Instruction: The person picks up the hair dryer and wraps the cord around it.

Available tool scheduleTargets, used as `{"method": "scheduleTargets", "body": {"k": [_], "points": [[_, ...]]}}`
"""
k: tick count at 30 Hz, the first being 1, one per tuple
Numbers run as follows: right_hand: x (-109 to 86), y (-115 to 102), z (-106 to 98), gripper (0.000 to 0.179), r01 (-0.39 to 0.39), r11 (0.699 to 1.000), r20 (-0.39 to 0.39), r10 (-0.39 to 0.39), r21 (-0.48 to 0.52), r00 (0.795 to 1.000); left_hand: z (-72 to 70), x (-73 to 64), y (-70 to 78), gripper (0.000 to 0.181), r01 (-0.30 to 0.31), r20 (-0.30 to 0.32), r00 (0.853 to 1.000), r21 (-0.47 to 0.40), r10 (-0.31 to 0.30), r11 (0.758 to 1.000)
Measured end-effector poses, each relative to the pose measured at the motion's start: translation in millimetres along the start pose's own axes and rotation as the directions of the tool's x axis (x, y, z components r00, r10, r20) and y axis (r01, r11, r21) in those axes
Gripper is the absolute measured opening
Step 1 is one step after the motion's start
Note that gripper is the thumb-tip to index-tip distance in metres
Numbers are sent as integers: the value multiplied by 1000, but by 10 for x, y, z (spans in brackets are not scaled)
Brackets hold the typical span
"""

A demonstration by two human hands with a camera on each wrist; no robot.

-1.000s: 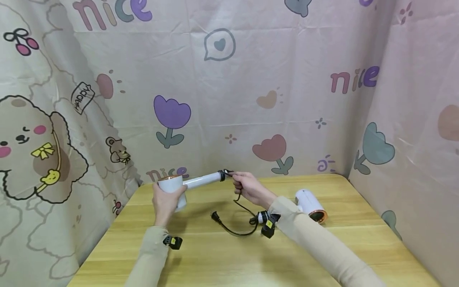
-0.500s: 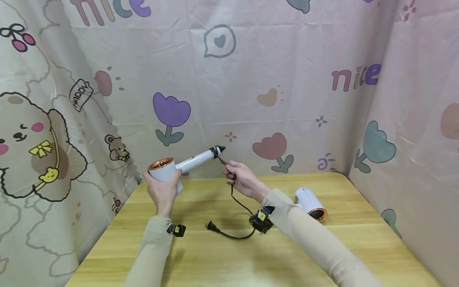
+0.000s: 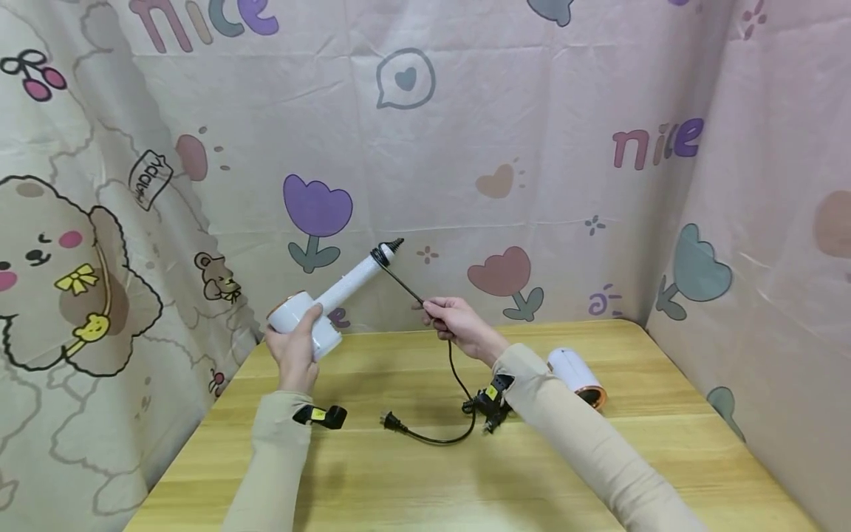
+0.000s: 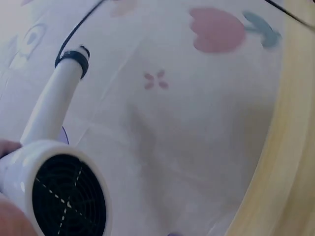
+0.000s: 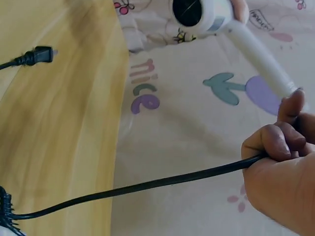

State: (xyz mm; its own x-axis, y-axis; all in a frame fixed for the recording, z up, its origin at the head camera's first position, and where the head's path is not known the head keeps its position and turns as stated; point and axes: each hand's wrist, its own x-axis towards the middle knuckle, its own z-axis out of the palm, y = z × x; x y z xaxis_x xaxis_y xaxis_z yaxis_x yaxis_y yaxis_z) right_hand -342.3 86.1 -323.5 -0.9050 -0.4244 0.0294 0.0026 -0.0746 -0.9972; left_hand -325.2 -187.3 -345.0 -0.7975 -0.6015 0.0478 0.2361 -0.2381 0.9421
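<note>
My left hand (image 3: 295, 358) grips a white hair dryer (image 3: 349, 284) by its barrel, above the table. The handle slants up to the right, with black cord (image 3: 402, 283) wound round its end. From there the cord runs taut to my right hand (image 3: 462, 325), which pinches it with curled fingers. Below that hand the cord hangs down to the table. In the left wrist view the barrel's dark round grille (image 4: 69, 196) faces the camera. The right wrist view shows the cord (image 5: 172, 179) coming out of the curled fingers.
A second white hair dryer (image 3: 573, 369) with a copper rim lies at right, its handle hidden behind the right forearm. A black plug (image 3: 394, 422) lies mid-table, its cord leading to a dark bundle near the right wrist. Patterned curtains hang behind the wooden table (image 3: 399, 488).
The left hand has raised the hair dryer and tilted its handle more steeply. The cord between handle and right hand has lengthened into a straight stretch. The right hand has shifted slightly.
</note>
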Motion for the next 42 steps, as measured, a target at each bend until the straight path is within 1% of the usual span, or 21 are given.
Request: {"method": "scheduleTargets", "body": {"k": [1,3,5,6,8,9,10,13,16,18,21,23,25,29,30,33,35,36,38,40,42], "points": [[4,10,-26,35,-10,1000,7,10,-16,1000,-3,4,2,84,43,28,999,-42,-42,998],[16,29,-76,33,-26,997,8,27,-67,1000,-18,12,5,79,125,93,989,-89,-117,988],[37,54,-133,32,-34,993,-11,32,-111,999,-37,22,15,76,197,179,968,-115,-175,974],[49,62,-162,31,-40,991,-28,36,-129,999,-49,30,22,75,239,223,953,-125,-207,963],[73,73,-215,30,-50,987,-62,41,-154,997,-82,53,35,72,305,320,913,-122,-253,944],[85,78,-236,30,-53,985,-75,42,-163,996,-99,64,40,71,327,357,893,-102,-272,939],[97,84,-257,30,-56,982,-87,41,-181,995,-119,75,43,70,350,399,869,-79,-292,933],[129,94,-296,32,-62,966,-134,28,-252,991,-180,105,38,65,382,497,798,18,-340,924],[161,93,-309,34,-47,945,-199,-19,-324,980,-259,128,19,59,369,538,758,113,-369,923],[183,81,-313,33,-33,936,-239,-54,-350,970,-315,143,-1,56,338,547,749,172,-375,925],[203,40,-299,29,-7,925,-276,-106,-380,955,-397,157,-35,58,264,543,751,276,-377,924],[219,15,-287,28,10,908,-276,-138,-420,951,-439,159,-57,63,202,546,753,339,-367,919],[230,-12,-267,27,29,892,-264,-164,-451,950,-469,161,-78,68,154,542,761,382,-356,911],[254,-80,-222,26,59,851,-243,-215,-522,946,-524,172,-92,75,72,528,788,431,-317,899],[262,-103,-207,24,64,839,-240,-226,-541,944,-534,176,-89,76,58,517,800,440,-305,896],[283,-183,-146,21,71,789,-222,-257,-610,940,-566,188,-59,82,-21,503,824,486,-260,874],[300,-240,-99,20,79,769,-202,-263,-634,944,-574,196,-28,85,-69,487,845,510,-222,857],[305,-269,-74,20,82,770,-189,-257,-633,948,-574,198,-10,87,-95,476,857,521,-196,849],[311,-322,-19,22,94,788,-161,-238,-608,958,-565,199,35,89,-146,445,885,544,-136,826],[300,-374,45,24,100,814,-137,-215,-572,967,-546,186,89,91,-194,402,914,564,-61,803],[286,-414,107,26,108,847,-110,-192,-520,975,-519,170,141,92,-242,348,937,582,31,776]]}}
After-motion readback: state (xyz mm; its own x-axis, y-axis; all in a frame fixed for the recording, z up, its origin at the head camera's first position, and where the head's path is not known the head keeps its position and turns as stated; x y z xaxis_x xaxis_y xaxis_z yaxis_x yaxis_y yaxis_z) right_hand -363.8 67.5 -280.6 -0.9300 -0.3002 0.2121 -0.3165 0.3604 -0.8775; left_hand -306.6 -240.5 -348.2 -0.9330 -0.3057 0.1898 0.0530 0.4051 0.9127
